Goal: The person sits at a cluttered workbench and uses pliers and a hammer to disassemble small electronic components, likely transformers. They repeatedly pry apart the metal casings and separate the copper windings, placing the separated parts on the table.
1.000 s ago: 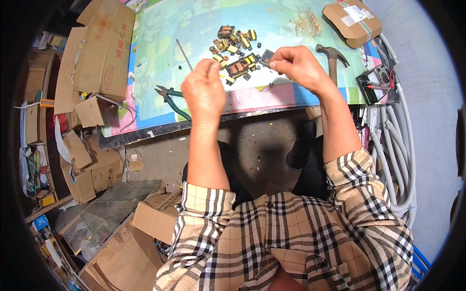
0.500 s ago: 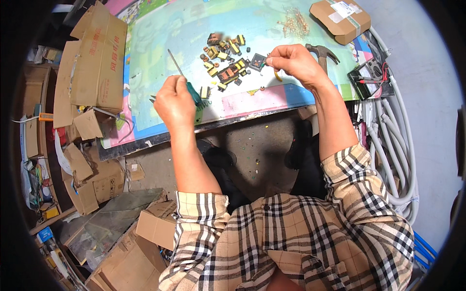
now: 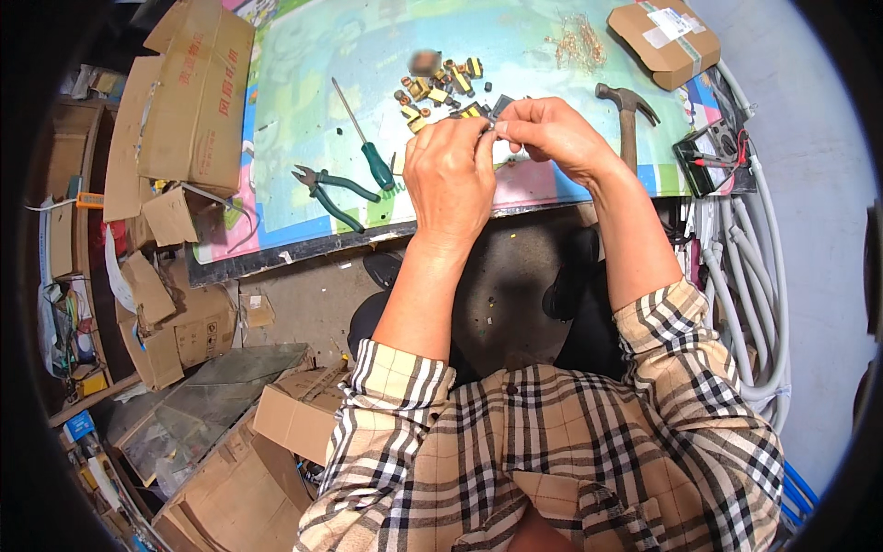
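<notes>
The checked shirt (image 3: 552, 423) and its rolled sleeves lie nearest, with an open carton (image 3: 296, 421) and a glass sheet (image 3: 207, 405) low on the left. Grey hoses (image 3: 743, 308) hang on the right. Past the knees is the floor (image 3: 313, 308), littered with specks, and then the table (image 3: 368, 46).

Both hands meet above the table's near part. The right hand (image 3: 559, 140) has thumb and forefinger together, clamped on a small piece (image 3: 495, 127) that is too small to identify. It sits where the two hands' fingertips meet. The left hand (image 3: 451, 175) is seen from the back, fingers bent toward that spot; I cannot tell whether they grip it too.

Left of the left hand lie the pliers (image 3: 319, 180), handles spread, and just beside them the screwdriver (image 3: 378, 166), shaft pointing away. On the right are the meter (image 3: 722, 143), with red leads, and the hammer (image 3: 629, 129), its head at the far end.

Just beyond the hands is a dark square part (image 3: 501, 103), near a heap of yellow, black and copper parts (image 3: 440, 95). Farther off are a tangle of copper wire (image 3: 578, 46) and, right of it, a brown box (image 3: 667, 48).
</notes>
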Demonstrator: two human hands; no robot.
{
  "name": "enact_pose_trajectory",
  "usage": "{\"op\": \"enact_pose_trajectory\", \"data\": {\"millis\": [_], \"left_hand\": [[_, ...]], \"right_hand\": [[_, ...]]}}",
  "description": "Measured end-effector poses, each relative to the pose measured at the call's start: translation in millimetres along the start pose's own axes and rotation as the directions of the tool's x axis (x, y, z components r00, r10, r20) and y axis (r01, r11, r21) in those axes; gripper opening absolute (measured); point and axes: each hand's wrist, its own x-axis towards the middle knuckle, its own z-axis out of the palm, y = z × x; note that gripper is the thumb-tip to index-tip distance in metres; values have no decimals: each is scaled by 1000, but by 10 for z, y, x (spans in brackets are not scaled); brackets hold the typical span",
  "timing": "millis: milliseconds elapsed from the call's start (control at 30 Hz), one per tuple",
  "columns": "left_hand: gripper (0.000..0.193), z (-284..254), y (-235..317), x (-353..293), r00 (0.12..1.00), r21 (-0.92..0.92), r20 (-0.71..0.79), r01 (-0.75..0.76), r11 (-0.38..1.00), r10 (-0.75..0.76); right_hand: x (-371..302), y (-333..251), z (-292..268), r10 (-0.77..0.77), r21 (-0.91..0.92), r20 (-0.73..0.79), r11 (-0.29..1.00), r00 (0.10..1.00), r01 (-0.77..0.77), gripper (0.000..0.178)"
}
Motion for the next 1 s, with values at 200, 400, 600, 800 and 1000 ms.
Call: {"op": "enact_pose_trajectory", "data": {"millis": [200,400,600,800,1000], "left_hand": [[11,-38,-8,9,998,16,40,39,999,-40],[10,-66,-23,4,998,-5,49,43,999,-43],[8,-93,-27,0,997,-52,45,70,996,-67],[6,-82,-37,-15,949,-249,76,315,916,-306],[7,-123,24,11,925,-178,131,376,909,-357]], "right_hand": [[12,13,-16,-71,-54,29,996,997,73,13],[41,65,-21,-101,-93,65,990,993,106,18],[2,11,-3,-125,-104,83,986,989,133,16],[-4,-20,20,-210,-188,85,956,974,223,14],[29,24,30,-202,-178,65,961,977,210,14]]}}
